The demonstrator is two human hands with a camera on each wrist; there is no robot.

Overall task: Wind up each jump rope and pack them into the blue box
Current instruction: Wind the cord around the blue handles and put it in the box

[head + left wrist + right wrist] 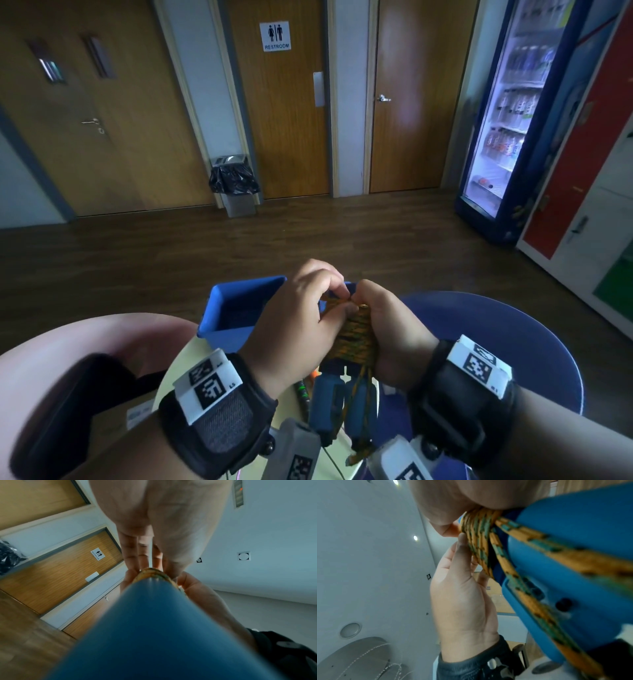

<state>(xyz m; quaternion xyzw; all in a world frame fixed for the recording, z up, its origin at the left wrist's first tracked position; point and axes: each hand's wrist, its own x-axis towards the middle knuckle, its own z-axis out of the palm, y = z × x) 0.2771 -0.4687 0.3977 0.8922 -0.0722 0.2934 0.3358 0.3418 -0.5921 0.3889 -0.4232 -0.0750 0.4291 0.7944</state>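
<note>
Currently both hands hold the jump rope (354, 337) above the table, just beside the blue box (236, 308): left hand (301, 322) pinches the top of the coil, right hand (394, 329) wraps its side. Advice: keep turns tight against the blue handles (337, 407), tuck the loose end (359, 454) before boxing

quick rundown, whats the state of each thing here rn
jump rope: orange-green cord wound around its blue handles, held in the air
left hand: pinches the cord at the coil's top
right hand: grips the coil
blue box: open, upright on the table
restroom door: shut
</note>
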